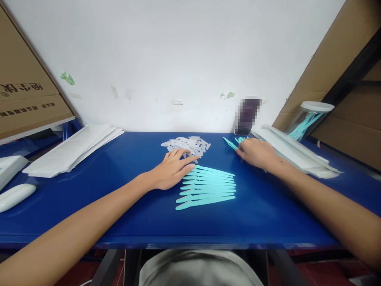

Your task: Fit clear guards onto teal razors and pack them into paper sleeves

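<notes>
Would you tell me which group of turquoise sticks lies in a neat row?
The central group by the left hand; the heap under the right hand is jumbled, others sit in the jar.

The left hand (172, 171) is being held flat, palm down, with its fingers (189, 160) being stretched out together and pointed to its right. The right hand (257, 154) is being held palm down well to the right of it, knuckles raised, fingers being curled under towards the left, so their closure is not being shown. Both forearms are being extended forward and angled inward, wrists low
</notes>
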{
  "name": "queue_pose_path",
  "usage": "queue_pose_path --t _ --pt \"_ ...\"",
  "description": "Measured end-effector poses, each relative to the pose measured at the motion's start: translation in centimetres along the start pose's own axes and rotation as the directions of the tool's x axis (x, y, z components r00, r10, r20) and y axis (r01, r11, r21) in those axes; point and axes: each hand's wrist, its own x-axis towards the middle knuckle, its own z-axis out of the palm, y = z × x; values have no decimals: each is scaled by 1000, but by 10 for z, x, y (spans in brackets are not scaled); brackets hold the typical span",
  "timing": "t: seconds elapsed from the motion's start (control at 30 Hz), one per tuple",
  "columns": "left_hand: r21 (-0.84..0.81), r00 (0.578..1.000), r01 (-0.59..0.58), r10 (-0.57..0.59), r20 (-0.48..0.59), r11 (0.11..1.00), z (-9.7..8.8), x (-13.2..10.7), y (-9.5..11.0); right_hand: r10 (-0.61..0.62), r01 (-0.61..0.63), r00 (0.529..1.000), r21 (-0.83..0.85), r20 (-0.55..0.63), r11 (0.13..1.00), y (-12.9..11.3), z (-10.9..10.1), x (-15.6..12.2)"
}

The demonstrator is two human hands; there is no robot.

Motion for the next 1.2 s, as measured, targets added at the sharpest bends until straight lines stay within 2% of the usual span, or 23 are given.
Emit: queue_pose_path --t 0.17,0.23,0.33,0.43,0.57,0.67,0.77,0.97,1.2 --pt "39 999 1 -2 38 999 -5 7 -7 2 0 997 19 -79 1000 1 -4 0" --pt "70 1000 7 -9 28 997 -7 7 -11 -132 144 983 90 -131 985 -1 -8 -4" --pt "163 1000 -11 15 -22 987 -9 5 -18 -395 434 898 241 -193 868 -13 -12 -13" --pt "249 995 -73 89 -53 966 -12 2 -28 -486 538 842 308 -233 785 -30 -12 -21" --pt "271 986 -119 146 -81 955 -19 -2 -38 -462 525 851 425 -249 738 -41 -11 -29" --pt "247 983 -134 160 -89 960 -21 -3 -41 -443 482 873 500 -204 719 -39 -12 -32" --pt "210 981 -145 168 -96 967 -20 -3 -39 -487 482 862 525 -140 701 -38 -13 -35" --pt "131 978 -151 168 -124 980 -15 -2 -34 -556 577 809 435 -191 691 -42 -12 -33" --pt "151 988 -106 121 -98 983 -13 -1 -36 -578 612 791 275 -201 742 -40 -6 -33"
